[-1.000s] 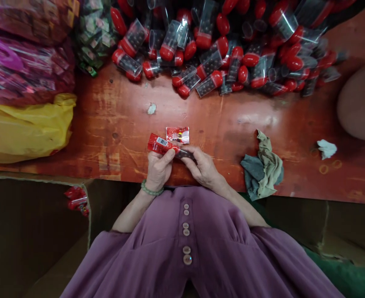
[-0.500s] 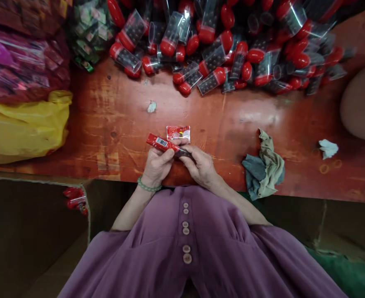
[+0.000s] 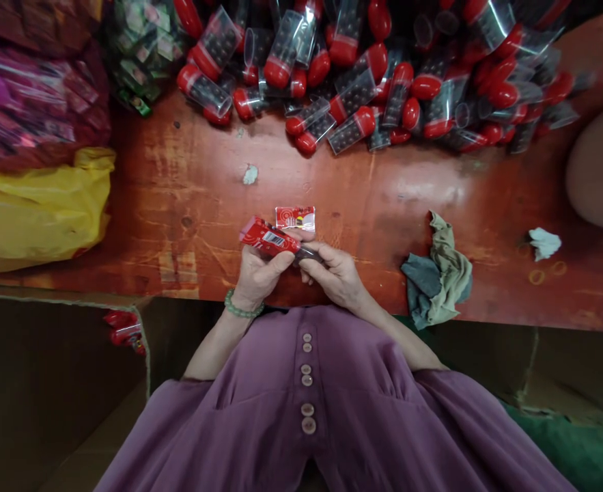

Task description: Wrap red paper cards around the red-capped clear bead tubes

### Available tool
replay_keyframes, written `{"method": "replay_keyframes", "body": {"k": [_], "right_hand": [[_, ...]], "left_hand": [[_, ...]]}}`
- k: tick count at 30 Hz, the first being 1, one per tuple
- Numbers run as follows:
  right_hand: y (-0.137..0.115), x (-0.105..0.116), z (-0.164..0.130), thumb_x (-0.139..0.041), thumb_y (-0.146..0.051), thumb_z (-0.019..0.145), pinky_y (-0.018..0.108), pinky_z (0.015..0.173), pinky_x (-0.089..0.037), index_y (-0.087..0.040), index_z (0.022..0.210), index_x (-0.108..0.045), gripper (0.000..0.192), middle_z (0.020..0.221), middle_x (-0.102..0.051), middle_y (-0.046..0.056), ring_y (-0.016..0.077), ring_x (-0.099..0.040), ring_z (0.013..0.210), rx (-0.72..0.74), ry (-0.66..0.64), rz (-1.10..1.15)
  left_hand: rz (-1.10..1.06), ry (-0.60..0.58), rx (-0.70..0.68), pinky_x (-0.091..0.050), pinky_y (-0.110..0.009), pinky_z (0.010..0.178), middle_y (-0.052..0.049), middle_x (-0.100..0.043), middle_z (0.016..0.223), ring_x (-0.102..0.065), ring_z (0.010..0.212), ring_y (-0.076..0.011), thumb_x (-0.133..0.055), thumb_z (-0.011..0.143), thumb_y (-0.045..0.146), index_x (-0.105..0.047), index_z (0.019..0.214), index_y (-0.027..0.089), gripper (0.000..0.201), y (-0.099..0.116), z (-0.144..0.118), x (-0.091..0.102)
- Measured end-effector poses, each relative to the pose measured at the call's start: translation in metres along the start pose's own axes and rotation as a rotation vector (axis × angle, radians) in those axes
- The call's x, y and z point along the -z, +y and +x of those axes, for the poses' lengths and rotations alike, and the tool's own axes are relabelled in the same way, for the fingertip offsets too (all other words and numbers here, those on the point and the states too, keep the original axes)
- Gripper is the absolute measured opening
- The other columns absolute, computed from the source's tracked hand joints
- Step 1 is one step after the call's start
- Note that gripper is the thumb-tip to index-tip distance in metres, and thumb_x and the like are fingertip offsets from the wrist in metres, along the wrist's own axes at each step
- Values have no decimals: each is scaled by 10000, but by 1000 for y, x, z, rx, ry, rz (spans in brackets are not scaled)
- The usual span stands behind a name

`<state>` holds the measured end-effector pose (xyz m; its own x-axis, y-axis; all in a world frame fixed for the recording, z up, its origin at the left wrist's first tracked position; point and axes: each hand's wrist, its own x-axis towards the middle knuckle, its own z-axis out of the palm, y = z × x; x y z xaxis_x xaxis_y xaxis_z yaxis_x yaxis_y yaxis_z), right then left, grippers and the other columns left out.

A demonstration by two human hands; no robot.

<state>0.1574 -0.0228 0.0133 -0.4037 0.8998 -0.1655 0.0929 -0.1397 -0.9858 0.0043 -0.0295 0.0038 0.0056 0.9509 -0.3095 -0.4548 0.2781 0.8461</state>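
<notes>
My left hand [image 3: 261,273] is closed around a red printed plastic wrapper [image 3: 266,238] with a white barcode, its thumb lying along the lower edge. A dark, see-through tube end [image 3: 306,253] sticks out of the wrapper's right side. My right hand [image 3: 336,272] pinches that end between thumb and fingers. Just behind the hands, a flat red-and-white packet [image 3: 295,218] lies on the table, its lower edge close to my fingers. The wrapper's far left end looks loose and pinkish. How far the tube reaches inside is hidden.
Clear tubes of dark balls with red caps [image 3: 352,96] lie heaped at the back of the red table [image 3: 209,198]. Bagged packets [image 3: 35,102] and a yellow bag [image 3: 39,212] stand at left. Cloth rags [image 3: 438,273] lie at right; an open cardboard box [image 3: 76,301] is below left.
The red wrapper has turned and looks broader, with more of its printed face and its left end showing. My right hand has shifted slightly right, still gripping the dark end.
</notes>
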Motion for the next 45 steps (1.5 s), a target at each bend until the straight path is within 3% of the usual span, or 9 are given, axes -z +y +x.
{"method": "replay_keyframes", "body": {"k": [4, 9, 14, 19, 24, 32, 35, 41, 45], "right_hand": [[4, -1, 3, -616, -355, 928, 312, 781, -557, -230, 1048, -675, 183, 956, -704, 42, 148, -649, 771, 137, 124, -230], [6, -5, 8, -576, -414, 947, 228, 571, -505, -193, 1121, -638, 288, 646, -575, -53, 83, -554, 536, -41, 43, 35], [6, -8, 11, -611, -394, 923, 198, 554, -495, -165, 1093, -631, 286, 631, -561, -69, 58, -539, 520, -83, -20, 168], [9, -8, 7, -558, -342, 965, 233, 655, -561, -186, 1213, -608, 297, 777, -628, -21, 84, -623, 654, -21, -65, 91], [12, -14, 6, -572, -340, 961, 281, 718, -592, -199, 1199, -621, 281, 939, -681, 32, 102, -644, 702, 34, 65, -8], [16, -18, 15, -618, -486, 918, 238, 632, -574, -182, 1164, -578, 394, 697, -661, -41, 88, -645, 605, -68, -14, 299], [16, -22, 15, -630, -476, 911, 230, 623, -567, -186, 1105, -580, 352, 684, -658, -48, 80, -635, 586, -68, 19, 300], [19, -30, 16, -645, -471, 900, 232, 629, -570, -194, 1111, -572, 355, 661, -651, -60, 78, -637, 581, -66, 147, 300], [21, -26, 19, -660, -506, 879, 241, 596, -569, -196, 1073, -571, 376, 656, -663, -53, 91, -647, 574, -123, 94, 391]], "left_hand": [[-69, 110, -3, -540, -387, 994, -48, -778, 965, -706, 1041, -242, -850, 675, 444, -783, 831, 238, 267, -2, 1, -11], [-182, 74, 48, -619, -345, 747, -70, -788, 940, -740, 883, -239, -869, 643, 486, -779, 841, 203, 357, -4, 4, -12], [-230, 71, -15, -615, -304, 659, -79, -794, 935, -747, 820, -222, -862, 663, 488, -777, 877, 196, 373, -4, 3, -7], [-249, 130, -11, -573, -243, 569, -58, -792, 869, -729, 738, -177, -872, 661, 452, -784, 829, 209, 309, -9, 3, -7], [-210, 172, -42, -430, -188, 414, -23, -758, 755, -577, 476, -75, -843, 702, 464, -776, 834, 203, 300, -12, 1, -13], [-100, 210, -148, -565, -254, 626, -73, -781, 913, -713, 752, -162, -721, 772, 626, -761, 870, 204, 436, -3, 2, -2], [-81, 234, -124, -546, -232, 575, -57, -774, 846, -692, 676, -139, -736, 778, 590, -754, 814, 197, 395, -7, 3, -2], [-141, 236, -94, -356, -177, 355, 16, -625, 559, -404, 356, -33, -710, 780, 625, -751, 824, 163, 466, -16, 8, -12], [-114, 204, -89, -347, -170, 343, 57, -501, 464, -398, 340, -42, -718, 822, 536, -727, 807, 165, 371, -16, 9, -11]]}}
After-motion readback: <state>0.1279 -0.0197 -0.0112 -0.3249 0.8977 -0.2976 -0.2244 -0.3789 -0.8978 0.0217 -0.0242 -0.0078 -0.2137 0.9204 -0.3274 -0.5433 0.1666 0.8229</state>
